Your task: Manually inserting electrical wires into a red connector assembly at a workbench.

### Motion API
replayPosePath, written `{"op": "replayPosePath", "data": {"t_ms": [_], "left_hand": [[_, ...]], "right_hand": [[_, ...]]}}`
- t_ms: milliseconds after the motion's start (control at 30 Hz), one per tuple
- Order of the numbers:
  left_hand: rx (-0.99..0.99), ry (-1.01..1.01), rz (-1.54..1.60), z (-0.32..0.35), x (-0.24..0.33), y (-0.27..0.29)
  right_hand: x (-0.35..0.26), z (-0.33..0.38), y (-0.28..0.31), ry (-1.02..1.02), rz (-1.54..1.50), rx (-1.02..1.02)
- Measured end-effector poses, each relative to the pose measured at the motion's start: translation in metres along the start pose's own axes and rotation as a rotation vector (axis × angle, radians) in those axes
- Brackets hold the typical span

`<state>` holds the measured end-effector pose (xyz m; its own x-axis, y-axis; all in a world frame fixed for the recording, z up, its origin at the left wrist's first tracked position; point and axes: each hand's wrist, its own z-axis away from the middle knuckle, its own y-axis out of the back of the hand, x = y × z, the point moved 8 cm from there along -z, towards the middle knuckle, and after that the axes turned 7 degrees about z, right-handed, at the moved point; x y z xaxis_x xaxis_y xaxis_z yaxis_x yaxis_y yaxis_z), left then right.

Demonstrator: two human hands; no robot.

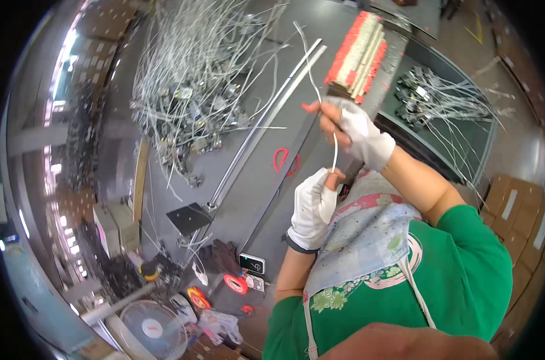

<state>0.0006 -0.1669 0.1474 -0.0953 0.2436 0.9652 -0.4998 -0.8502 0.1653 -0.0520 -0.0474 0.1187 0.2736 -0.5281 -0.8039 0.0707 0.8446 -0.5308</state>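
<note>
A thin white cable [335, 153] runs between my two gloved hands, and its loose end extends up past them over the grey table. My left hand [310, 207], in a white glove with bare fingertips, pinches the lower part of the cable close to my apron. Above and to the right, my right hand [355, 128] is closed on the same cable with thumb and fingers. A small red piece [309, 108] sticks out at its fingertips; whether it is attached to the cable I cannot tell. The cable's lower end is hidden behind my left hand.
A large heap of white cables with metal connectors [188, 108] covers the far left table. Red-edged tan strips [359, 54] are stacked ahead. A dark green bin [458, 159] holds more cables. Red-handled scissors [286, 162], red tape [236, 284] and a fan [153, 329] are to the left.
</note>
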Motion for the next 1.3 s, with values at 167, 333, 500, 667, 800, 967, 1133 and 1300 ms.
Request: {"op": "replayPosePath", "data": {"t_ms": [167,333,500,667,800,967,1133,1300], "left_hand": [[-0.018,-0.120,-0.313,-0.042,-0.039,-0.029],[-0.230,0.115,-0.350,-0.081,-0.090,-0.071],[-0.229,-0.143,-0.210,-0.124,-0.089,-0.116],[-0.126,-0.107,-0.198,-0.173,-0.079,-0.150],[-0.039,-0.087,-0.159,-0.189,-0.075,-0.165],[-0.025,-0.153,-0.160,-0.195,-0.075,-0.178],[0.008,-0.140,-0.226,-0.199,-0.081,-0.176],[0.026,-0.269,-0.333,-0.203,-0.083,-0.180]], "right_hand": [[-0.005,0.008,0.082,0.293,0.098,0.426],[-0.015,0.009,0.193,0.350,0.149,0.809],[0.002,-0.019,0.274,0.135,0.144,0.805],[-0.001,-0.045,0.315,0.098,0.076,0.832],[-0.006,-0.057,0.340,0.043,0.024,0.838],[-0.015,-0.055,0.344,-0.064,0.021,0.733],[-0.003,-0.004,0.317,-0.142,0.202,0.741],[0.051,0.016,0.288,-0.147,-0.068,0.620]]}}
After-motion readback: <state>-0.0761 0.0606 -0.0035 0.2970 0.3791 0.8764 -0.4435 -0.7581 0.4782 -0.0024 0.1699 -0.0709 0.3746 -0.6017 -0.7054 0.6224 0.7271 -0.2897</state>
